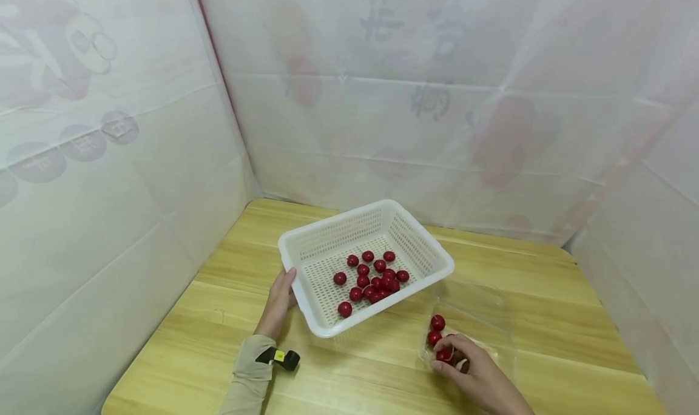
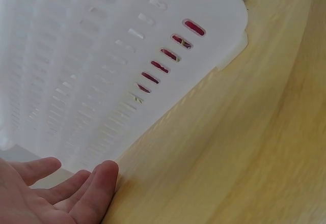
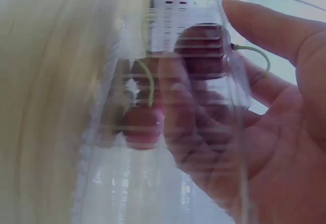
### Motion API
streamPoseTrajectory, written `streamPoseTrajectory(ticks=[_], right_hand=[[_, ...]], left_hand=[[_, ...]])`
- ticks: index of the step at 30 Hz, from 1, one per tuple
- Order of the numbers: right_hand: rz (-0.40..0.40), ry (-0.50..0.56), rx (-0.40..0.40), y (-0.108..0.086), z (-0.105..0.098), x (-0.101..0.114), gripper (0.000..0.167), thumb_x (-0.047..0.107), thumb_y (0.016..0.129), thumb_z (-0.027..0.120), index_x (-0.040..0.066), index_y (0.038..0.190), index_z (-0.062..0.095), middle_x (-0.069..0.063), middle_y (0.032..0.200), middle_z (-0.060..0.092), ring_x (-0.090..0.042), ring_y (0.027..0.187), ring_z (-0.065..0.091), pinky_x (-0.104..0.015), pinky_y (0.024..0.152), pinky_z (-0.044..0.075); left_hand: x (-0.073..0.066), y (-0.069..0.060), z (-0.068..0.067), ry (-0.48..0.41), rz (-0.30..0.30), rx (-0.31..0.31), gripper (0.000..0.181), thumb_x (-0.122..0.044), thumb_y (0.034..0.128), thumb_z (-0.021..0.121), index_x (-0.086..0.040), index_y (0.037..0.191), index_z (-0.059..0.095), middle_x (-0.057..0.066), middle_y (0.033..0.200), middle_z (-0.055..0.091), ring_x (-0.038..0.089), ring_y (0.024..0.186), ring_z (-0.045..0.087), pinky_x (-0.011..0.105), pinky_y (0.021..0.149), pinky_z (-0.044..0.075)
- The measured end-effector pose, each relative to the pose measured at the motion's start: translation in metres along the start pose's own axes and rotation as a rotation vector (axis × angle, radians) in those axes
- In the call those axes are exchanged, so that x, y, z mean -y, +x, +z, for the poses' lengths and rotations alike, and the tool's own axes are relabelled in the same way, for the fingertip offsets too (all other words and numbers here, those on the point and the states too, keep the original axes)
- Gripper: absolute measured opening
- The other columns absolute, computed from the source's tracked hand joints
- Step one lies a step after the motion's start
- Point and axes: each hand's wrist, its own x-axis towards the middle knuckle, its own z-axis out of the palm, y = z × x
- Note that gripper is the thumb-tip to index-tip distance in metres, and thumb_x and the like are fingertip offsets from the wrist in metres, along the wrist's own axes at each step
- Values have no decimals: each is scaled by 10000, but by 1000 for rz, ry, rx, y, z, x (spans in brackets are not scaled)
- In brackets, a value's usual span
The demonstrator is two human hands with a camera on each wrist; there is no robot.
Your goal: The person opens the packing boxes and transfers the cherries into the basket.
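Observation:
On the wooden table a white plastic basket (image 1: 417, 239) holds several red cherries (image 1: 363, 269) with thin stems. My left hand (image 1: 280, 296) rests against the basket's left end. In the left wrist view its fingers (image 2: 104, 175) look extended beside the slotted wall, and cherries show through the slots. Nearer the front right lies a clear plastic box (image 1: 486, 303) with a few cherries (image 1: 435, 330) in it. Over this box my right hand (image 1: 475, 369) pinches a cherry (image 3: 204, 51) between thumb and fingers. The box's clear wall and blur partly obscure that grip in the right wrist view.
Pale printed sheets (image 1: 409, 130) stand along the back and both sides of the wooden table (image 1: 202, 318). On the left wrist sits a black strap (image 1: 280, 356) with a yellow tag. The clear box is to the right of the basket's near corner.

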Motion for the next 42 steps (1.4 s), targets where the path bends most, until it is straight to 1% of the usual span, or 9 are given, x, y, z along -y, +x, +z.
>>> streamPoseTrajectory(ticks=[6,10,15,19,21,27,33,38,42], right_hand=[[53,-90,-65,-5,-24,13,283,303,961,744,142,1183,672,19,1046,695,44,801,571,-187,630,523],[68,-162,-168,-1,-48,29,451,290,940,773,89,1310,609,-10,1071,732,37,800,574,-194,643,535],[-83,-245,-287,17,-71,51,338,195,940,776,70,1215,625,8,983,742,28,767,573,-203,635,540],[-212,-265,-308,44,-78,66,205,135,952,755,82,1135,679,0,969,704,-1,791,605,-215,655,566],[-255,-270,-293,59,-76,72,194,115,960,741,88,1144,686,-15,1003,702,-36,814,620,-223,669,575],[-278,-288,-195,105,-56,86,226,116,990,695,85,1214,688,-37,1079,710,-129,895,632,-268,739,575],[-294,-345,-98,138,-23,96,354,122,990,690,-2,1320,658,-171,1287,714,-315,1129,697,-492,921,620],[-275,-412,-35,144,-6,94,422,135,975,717,-13,1360,629,-161,1284,724,-270,1100,710,-439,921,614],[-255,-403,-79,130,-13,89,467,183,978,718,-1,1393,607,-169,1331,701,-319,1172,691,-500,1002,591]], left_hand=[[-2,0,0,6,-7,0,667,-557,1096,363,-125,1604,346,253,1464,559,411,1288,619,372,972,617],[-4,1,-2,-4,9,14,642,-557,1097,358,-148,1592,366,244,1451,570,414,1279,627,389,992,609],[-5,2,-5,-6,14,17,650,-562,1094,365,-137,1585,376,249,1445,572,422,1290,619,407,1016,600],[-3,2,-4,-14,-5,-1,665,-566,1088,382,-122,1583,380,254,1448,571,423,1284,623,388,990,612],[-2,1,-3,-15,-11,-6,669,-560,1090,384,-109,1585,377,264,1448,568,422,1274,629,374,974,618],[1,1,-2,-31,-9,10,667,-558,1092,383,-116,1592,367,252,1460,564,421,1280,630,397,1004,609],[-2,0,-3,-40,4,11,673,-561,1091,381,-113,1593,359,257,1459,564,436,1289,623,414,1014,604],[-4,-1,0,-41,-11,10,666,-543,1098,378,-92,1588,362,282,1449,563,429,1268,637,397,991,615],[-6,-3,1,-43,-9,10,653,-533,1101,376,-93,1584,369,281,1449,565,431,1260,643,411,1002,610]])
